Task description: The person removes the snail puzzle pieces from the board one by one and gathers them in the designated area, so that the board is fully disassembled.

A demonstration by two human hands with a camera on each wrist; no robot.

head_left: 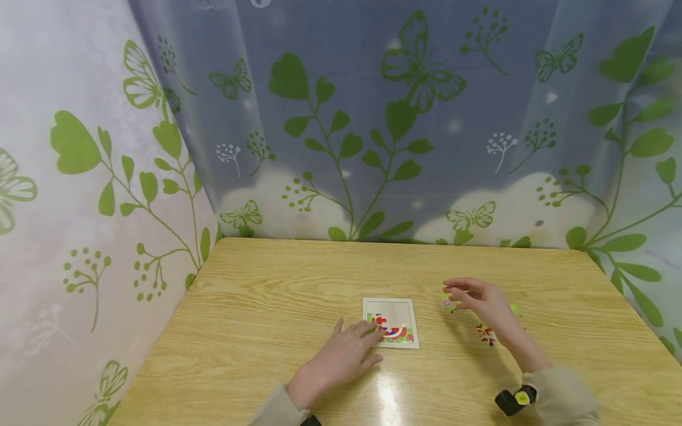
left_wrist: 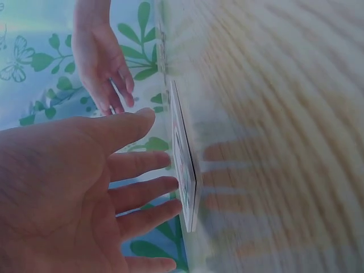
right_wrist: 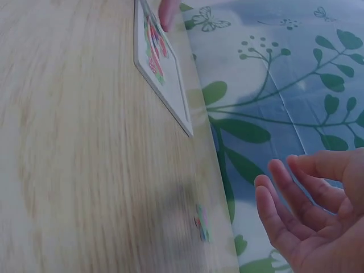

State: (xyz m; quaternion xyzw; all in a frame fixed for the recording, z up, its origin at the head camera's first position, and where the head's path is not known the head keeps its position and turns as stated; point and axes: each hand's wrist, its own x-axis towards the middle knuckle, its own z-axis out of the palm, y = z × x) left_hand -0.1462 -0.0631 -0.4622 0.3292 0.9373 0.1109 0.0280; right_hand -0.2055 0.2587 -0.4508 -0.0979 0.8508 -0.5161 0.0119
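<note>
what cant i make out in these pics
Head view: the left part of the red, green and white picture in the white square tray, covered by the left hand.
Head view: the rest of the small light-green piece, behind the right hand.
Left wrist view: the tray's picture, seen nearly edge-on.
Right wrist view: the tray's far end, cut off by the top edge; the small pink-and-green piece's print, too blurred.

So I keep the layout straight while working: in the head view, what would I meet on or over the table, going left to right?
Left hand → puzzle tray → pink-and-green piece → red-patterned piece → light green piece. The right hand overlaps the pieces' span, so it is left out.
</note>
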